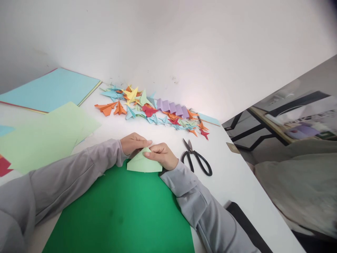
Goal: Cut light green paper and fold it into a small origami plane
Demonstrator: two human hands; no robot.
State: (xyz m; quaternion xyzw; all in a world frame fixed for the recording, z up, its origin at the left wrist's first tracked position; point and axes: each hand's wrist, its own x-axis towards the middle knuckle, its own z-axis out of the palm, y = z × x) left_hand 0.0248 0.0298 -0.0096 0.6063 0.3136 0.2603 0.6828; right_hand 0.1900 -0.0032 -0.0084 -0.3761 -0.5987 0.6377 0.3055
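A small pale green sheet of paper [144, 165], folded to a peak at its top, is between my two hands. My left hand [134, 143] pinches it near the peak from the left. On the right side, my right hand [163, 156] grips the same paper, thumb pressed on its front face. Its straight lower edge faces me, over the far end of a dark green sheet [121, 211]. Parts of the fingers behind the paper are hidden.
Black-handled scissors [196, 154] lie open to the right. Several folded paper planes [131, 95] and a purple pleated strip [173, 108] line the wall. Blue sheets [55, 89] and light green sheets [50, 137] lie left. A black flat object [244, 225] sits by my right forearm.
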